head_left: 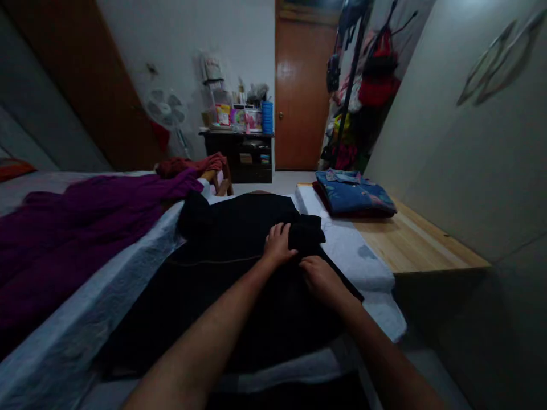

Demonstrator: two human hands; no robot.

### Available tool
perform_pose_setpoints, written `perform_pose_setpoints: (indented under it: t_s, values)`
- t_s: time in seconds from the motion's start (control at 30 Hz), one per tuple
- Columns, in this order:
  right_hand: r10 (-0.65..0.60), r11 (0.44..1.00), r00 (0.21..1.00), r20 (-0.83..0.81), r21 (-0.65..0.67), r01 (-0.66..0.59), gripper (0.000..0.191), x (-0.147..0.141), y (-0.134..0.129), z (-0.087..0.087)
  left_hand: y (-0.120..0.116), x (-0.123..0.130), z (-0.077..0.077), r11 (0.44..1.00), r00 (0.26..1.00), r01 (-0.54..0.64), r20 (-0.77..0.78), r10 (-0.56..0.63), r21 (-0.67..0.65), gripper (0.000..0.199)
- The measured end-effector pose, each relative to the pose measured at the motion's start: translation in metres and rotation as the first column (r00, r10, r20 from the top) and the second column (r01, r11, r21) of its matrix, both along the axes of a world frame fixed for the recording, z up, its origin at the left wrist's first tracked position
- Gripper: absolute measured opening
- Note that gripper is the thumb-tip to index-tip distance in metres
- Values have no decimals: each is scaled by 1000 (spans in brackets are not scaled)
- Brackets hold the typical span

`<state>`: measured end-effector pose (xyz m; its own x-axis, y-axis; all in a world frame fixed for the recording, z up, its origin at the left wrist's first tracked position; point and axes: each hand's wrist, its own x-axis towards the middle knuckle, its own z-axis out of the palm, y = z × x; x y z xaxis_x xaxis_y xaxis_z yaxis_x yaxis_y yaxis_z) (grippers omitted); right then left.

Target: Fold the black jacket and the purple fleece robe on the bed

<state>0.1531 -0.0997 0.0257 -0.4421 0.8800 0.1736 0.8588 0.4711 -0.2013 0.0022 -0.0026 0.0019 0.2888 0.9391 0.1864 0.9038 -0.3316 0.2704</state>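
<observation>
A black shirt (239,228) lies spread out in front of me on a white cloth, its two short sleeves out to the sides. A thin pale line runs across its body. My left hand (280,245) rests on the shirt beside the right-hand sleeve (310,229), fingers stretched out over the fabric. Just nearer to me, my right hand (316,273) has its fingers curled into the dark fabric below that sleeve. Its fingertips are partly hidden.
On the right, a folded blue patterned shirt (356,193) lies on a dark red garment atop a wooden board (410,239). Purple cloth (98,210) covers the left side. Beyond stand a fan (166,108), a dark shelf (237,156) and a brown door (304,94).
</observation>
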Motion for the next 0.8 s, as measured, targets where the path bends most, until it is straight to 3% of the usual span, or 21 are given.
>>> perform_pose_setpoints:
  t_s: [0.1, 0.17, 0.23, 0.37, 0.57, 0.67, 0.8]
  values:
    - [-273, 958, 962, 1, 91, 272, 23, 17, -8, 11, -5, 6, 4, 999, 999, 36, -24, -35, 37, 90]
    - [-421, 904, 906, 43, 102, 415, 29, 26, -11, 14, -4, 8, 3, 999, 996, -30, 84, 33, -43, 67]
    - [-474, 880, 875, 100, 16, 475, 37, 31, -13, 15, 1, 7, 2, 985, 965, -95, 230, 127, -147, 41]
    - [-427, 869, 891, 151, -205, 451, 41, 33, -18, 19, 18, -6, 4, 971, 890, -148, 404, 214, -188, 29]
    - [-241, 919, 968, 67, -305, 250, 62, 18, -23, 25, 46, -33, 21, 965, 700, -225, 666, 258, -136, 32]
    - [-170, 943, 985, -8, -291, 160, 61, 1, -23, 21, 57, -45, 34, 951, 475, -284, 843, 250, -122, 31]
    - [-115, 960, 993, -33, -262, 102, 63, -27, -25, 15, 68, -68, 53, 926, 35, -335, 980, 196, -173, 24]
